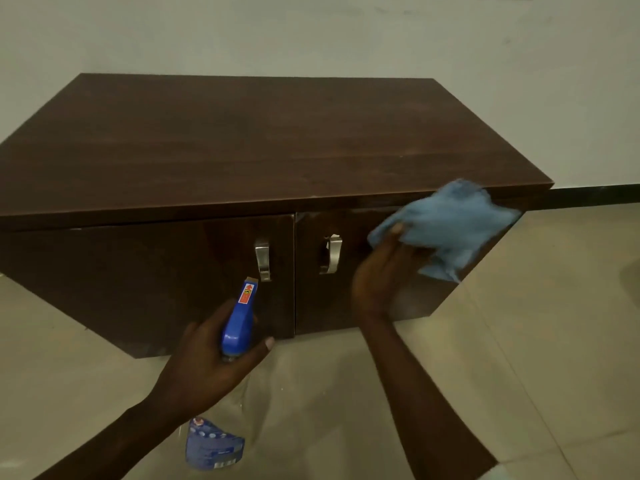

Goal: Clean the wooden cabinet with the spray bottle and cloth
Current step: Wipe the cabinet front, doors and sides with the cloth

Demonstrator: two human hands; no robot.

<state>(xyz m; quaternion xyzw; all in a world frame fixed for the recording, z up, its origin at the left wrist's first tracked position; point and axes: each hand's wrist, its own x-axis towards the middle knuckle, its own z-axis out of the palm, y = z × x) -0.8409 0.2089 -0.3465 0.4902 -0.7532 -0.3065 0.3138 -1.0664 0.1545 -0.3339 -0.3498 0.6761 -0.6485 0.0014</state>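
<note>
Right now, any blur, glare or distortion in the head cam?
Head view: blue cloth in the right hand is motion-smeared; the glossy cabinet doors carry soft reflections; wide-angle bends the cabinet's edges; overall dim; spray bottle in the left hand fairly sharp.

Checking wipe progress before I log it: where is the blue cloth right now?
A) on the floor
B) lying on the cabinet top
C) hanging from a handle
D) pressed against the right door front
D: the right hand holds the blue cloth against the right door, below the top's edge.
</note>
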